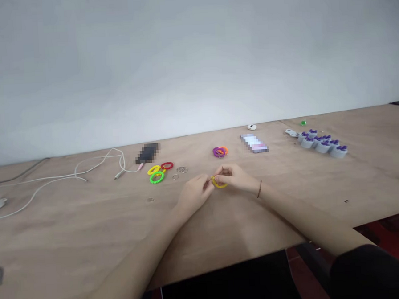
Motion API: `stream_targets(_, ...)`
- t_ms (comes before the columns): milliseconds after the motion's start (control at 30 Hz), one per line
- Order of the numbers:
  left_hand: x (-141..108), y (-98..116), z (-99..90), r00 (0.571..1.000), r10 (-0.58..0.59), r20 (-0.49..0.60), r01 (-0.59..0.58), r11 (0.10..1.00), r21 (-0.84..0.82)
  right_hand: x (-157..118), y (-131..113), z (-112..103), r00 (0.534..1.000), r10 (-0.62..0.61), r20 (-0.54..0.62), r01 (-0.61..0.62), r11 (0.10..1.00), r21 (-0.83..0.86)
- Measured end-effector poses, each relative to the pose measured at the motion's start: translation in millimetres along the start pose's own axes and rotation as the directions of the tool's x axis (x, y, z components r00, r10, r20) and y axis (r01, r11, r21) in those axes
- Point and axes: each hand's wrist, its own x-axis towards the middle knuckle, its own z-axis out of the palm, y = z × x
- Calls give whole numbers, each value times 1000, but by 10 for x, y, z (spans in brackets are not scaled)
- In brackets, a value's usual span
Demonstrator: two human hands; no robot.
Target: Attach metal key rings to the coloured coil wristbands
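Note:
Near the middle of the wooden table (100,235), my right hand (233,176) holds a yellow coiled ring (220,184) between thumb and fingers. My left hand (195,192) is pinched at the left end of that ring; what its fingertips grip is too small to make out. Left of my hands lie a green coil (157,177), a yellow coil (153,169) and a red coil (167,166). Several thin metal rings (182,169) lie beside them. Beyond my right hand sits a purple coil (219,152), overlapping an orange one (224,149).
A dark phone (148,153) and white cables (99,160) are at the left. Behind to the right are a second phone (254,143), a white case (252,127) and several pale pots with purple tops (323,146). The table's front edge (252,256) runs beneath my forearms.

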Motion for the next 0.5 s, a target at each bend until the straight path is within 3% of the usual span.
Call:
stream_targets(200,-5,-23,22,998,1,-64,1,1000,18,-19,-34,61,999,-35,-28,36,999,10)
stream_targets(500,-15,9,35,994,-37,-104,39,999,21,-30,-48,90,995,-85,-52,78,989,-127)
